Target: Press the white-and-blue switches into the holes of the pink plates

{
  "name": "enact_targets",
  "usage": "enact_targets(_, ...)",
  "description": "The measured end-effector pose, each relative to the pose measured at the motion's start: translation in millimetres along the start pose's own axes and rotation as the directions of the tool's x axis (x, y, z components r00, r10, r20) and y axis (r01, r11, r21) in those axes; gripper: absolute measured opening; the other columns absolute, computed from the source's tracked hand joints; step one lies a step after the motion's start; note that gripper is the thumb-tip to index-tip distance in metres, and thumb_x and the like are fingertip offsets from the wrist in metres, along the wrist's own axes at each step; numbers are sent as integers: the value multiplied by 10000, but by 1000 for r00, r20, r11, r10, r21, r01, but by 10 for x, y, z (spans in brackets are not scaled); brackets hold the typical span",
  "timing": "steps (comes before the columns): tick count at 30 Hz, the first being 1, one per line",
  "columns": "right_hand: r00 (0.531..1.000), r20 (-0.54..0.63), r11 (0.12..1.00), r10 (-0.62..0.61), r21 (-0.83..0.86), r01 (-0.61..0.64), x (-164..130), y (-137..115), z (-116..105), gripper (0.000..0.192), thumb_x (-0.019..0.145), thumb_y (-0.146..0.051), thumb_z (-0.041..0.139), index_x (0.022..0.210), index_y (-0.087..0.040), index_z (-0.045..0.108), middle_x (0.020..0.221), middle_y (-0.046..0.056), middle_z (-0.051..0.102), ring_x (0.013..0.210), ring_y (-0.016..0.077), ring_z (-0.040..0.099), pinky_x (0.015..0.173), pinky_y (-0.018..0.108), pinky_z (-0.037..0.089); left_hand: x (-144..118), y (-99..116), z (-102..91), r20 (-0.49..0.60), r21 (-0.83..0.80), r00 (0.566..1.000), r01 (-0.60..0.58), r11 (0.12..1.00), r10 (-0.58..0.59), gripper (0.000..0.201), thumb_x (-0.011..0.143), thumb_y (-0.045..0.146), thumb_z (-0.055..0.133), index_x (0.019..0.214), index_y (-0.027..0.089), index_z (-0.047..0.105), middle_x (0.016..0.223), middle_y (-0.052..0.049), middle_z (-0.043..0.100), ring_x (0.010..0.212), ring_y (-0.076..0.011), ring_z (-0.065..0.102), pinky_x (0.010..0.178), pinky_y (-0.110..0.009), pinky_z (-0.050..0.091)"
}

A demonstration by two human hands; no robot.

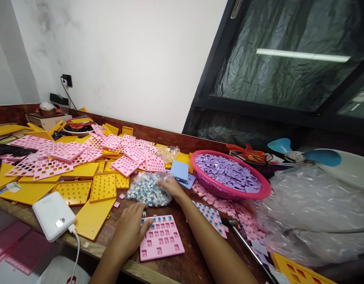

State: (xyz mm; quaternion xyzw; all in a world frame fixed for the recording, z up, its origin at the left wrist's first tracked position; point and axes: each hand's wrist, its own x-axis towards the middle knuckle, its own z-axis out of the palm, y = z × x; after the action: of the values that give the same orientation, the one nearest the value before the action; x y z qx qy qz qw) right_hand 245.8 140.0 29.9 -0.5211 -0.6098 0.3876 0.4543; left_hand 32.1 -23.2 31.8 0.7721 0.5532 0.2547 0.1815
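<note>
A pink square plate (164, 244) with rows of square openings lies in front of me, with small blue-topped switches in its far row. My left hand (130, 227) rests at the plate's far left corner, thumb over the plate near a switch and fingers stretched out beyond the edge. A small white piece (144, 214) is by the fingertips. Behind the plate is a clear plastic bag (148, 193) full of blue-and-white switches. My right hand (169, 187) reaches into the bag's right side, fingers bent down; what they pinch is hidden.
Pink grid plates (69, 152) and yellow cases (103, 187) cover the left. A white power bank (54, 217) sits near the edge. Right are a blue box (180, 170), a pink basket (196, 173) of purple pieces, another switch-filled plate (210, 217), a metal-handled brush (243, 240) and plastic sheeting (312, 213).
</note>
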Motion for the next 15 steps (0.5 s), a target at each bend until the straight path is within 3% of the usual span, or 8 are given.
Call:
enact_targets(4, 998, -34, 995, -54, 81, 57, -13, -105, 54, 378, 728, -522, 732, 805, -152, 726, 787, 81, 766, 695, 236, 684, 678, 341, 554, 4, -22, -42, -53, 5, 998, 23, 1000, -23, 426, 964, 413, 544, 1346, 225, 560, 1361, -129, 571, 1280, -297, 527, 1074, -460, 420)
enact_targets(9, 972, -96, 966, -216, 122, 227, -66, -361, 108, 491, 857, -649, 607, 865, -172, 721, 840, 77, 763, 783, 248, 691, 773, 374, 565, 22, -99, -14, -172, 3, 983, 62, 998, -61, 410, 942, 432, 564, 1283, 203, 572, 1418, -159, 492, 1357, -331, 464, 1101, -495, 407)
enact_targets(12, 937, -146, 940, -318, 77, 331, -153, -474, 156, 430, 896, -602, 601, 868, -192, 730, 870, 67, 761, 868, 263, 691, 870, 393, 547, 28, -131, 27, -182, 2, 982, 58, 998, -56, 481, 932, 434, 584, 1343, 188, 536, 1557, -177, 387, 1470, -345, 355, 1168, -514, 348)
enact_targets(15, 887, -241, 914, -395, -7, 405, -227, -500, 200, 326, 907, -509, 625, 841, -208, 732, 880, 58, 755, 900, 268, 684, 912, 398, 527, 31, -149, 50, -143, 11, 987, 75, 997, -73, 552, 938, 465, 572, 1403, 177, 504, 1597, -188, 371, 1496, -346, 333, 1196, -526, 314)
